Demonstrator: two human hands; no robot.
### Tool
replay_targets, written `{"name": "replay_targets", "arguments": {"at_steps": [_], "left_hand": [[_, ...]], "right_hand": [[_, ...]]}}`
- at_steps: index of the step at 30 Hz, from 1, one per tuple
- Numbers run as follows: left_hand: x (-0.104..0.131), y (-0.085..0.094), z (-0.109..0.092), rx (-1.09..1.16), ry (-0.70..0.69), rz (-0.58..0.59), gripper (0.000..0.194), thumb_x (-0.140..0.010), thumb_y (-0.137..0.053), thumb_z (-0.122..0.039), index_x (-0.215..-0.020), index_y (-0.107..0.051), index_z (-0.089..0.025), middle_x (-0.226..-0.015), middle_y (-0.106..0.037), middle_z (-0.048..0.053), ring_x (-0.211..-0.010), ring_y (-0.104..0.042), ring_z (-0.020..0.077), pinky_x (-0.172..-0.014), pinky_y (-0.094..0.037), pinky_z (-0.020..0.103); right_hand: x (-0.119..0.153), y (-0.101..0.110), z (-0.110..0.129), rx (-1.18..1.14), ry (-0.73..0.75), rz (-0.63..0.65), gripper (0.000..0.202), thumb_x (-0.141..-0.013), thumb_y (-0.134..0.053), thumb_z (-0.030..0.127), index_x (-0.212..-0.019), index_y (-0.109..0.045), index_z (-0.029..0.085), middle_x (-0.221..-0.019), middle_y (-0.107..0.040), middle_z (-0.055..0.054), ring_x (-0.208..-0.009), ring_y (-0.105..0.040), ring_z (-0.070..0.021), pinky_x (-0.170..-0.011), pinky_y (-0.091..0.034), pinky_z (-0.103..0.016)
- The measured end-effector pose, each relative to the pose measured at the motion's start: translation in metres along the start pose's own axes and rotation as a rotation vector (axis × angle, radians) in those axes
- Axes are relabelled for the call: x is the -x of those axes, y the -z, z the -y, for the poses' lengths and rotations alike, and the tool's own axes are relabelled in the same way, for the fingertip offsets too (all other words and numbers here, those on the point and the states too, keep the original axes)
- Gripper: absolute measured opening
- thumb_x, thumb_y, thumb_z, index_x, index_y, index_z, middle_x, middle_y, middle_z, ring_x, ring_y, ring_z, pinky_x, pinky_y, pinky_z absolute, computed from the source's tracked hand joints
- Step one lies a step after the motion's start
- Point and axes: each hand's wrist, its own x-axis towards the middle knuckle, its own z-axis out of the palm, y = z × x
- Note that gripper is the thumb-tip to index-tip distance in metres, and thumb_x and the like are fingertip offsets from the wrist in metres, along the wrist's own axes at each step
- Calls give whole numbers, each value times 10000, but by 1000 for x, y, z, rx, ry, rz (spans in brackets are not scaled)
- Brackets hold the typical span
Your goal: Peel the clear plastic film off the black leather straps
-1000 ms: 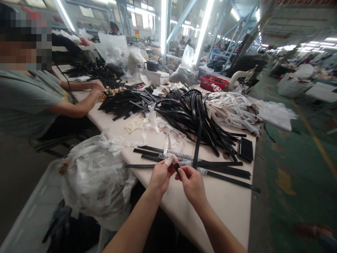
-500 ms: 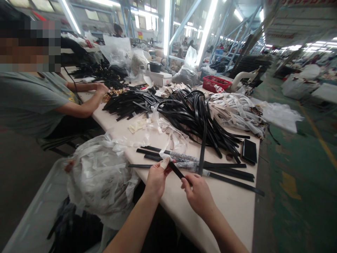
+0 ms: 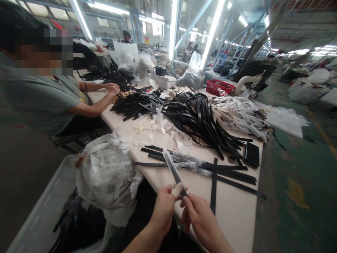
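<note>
Close to the table's front edge, my left hand (image 3: 166,206) is closed on a black strap (image 3: 172,168) whose far end is covered in translucent wrap. A light wrapping shows on the left thumb. Beside it, my right hand (image 3: 201,215) pinches the same strap lower down. A black length of strap (image 3: 214,184) extends past the right hand; whether it belongs to the held one I cannot tell. Beyond the hands lie several black straps with clear plastic wrapped around their middles (image 3: 188,164).
A heap of loose black straps (image 3: 202,116) covers the table's middle, with white-wrapped straps (image 3: 239,112) to its right. A black phone-like case (image 3: 252,154) lies at the right edge. At left are a plastic bag (image 3: 107,175), a bin (image 3: 34,211) and a seated co-worker (image 3: 50,102).
Both hands have moved down toward me with the strap. Its wrapped end now points away and shows beyond the left hand. The hands are closer together.
</note>
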Motion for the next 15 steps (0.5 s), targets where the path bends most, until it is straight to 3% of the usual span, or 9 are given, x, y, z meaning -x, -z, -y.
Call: {"name": "replay_targets", "arguments": {"at_steps": [2,5,7,10,12,15], "left_hand": [[7,2,10,-2,67,39,425,-737,-774,-513,-739,-742,-89,-476,-578,23,-400,-479,111,-405,-389,227],[8,9,10,66,-27,-122,392,-690,-825,-466,-793,-754,-94,-649,-688,73,-543,-588,141,-480,-444,222],[8,13,11,59,-93,-213,376,-675,-843,-432,-824,-762,-97,-740,-720,88,-616,-620,147,-539,-474,218],[13,13,23,-42,-6,-104,423,-723,-787,-501,-799,-760,-85,-532,-624,37,-430,-509,111,-416,-396,217],[15,13,31,-79,52,-25,453,-751,-749,-534,-782,-757,-82,-434,-537,2,-355,-420,97,-362,-331,218],[13,16,32,-67,-57,-143,397,-743,-781,-471,-822,-765,-82,-631,-680,70,-535,-572,128,-512,-457,219]], "right_hand": [[1,-4,-9,-57,36,14,437,-988,-381,533,-831,-586,180,-626,-680,-11,-438,-643,-142,-443,-465,-208],[5,-8,-20,-34,77,46,398,-978,-440,499,-861,-627,168,-705,-719,-38,-567,-701,-164,-547,-512,-222],[7,-10,-27,-11,62,45,413,-984,-424,497,-853,-632,165,-679,-717,-42,-549,-691,-166,-533,-503,-225],[7,-11,-34,-39,59,19,446,-997,-374,505,-844,-620,166,-670,-707,-41,-502,-667,-164,-504,-493,-235],[7,-10,-37,-29,100,10,421,-996,-399,489,-861,-635,168,-712,-718,-44,-563,-687,-170,-569,-514,-243],[10,-8,-41,38,129,24,412,-998,-414,475,-851,-656,176,-716,-728,-44,-624,-699,-177,-636,-518,-246]]}}
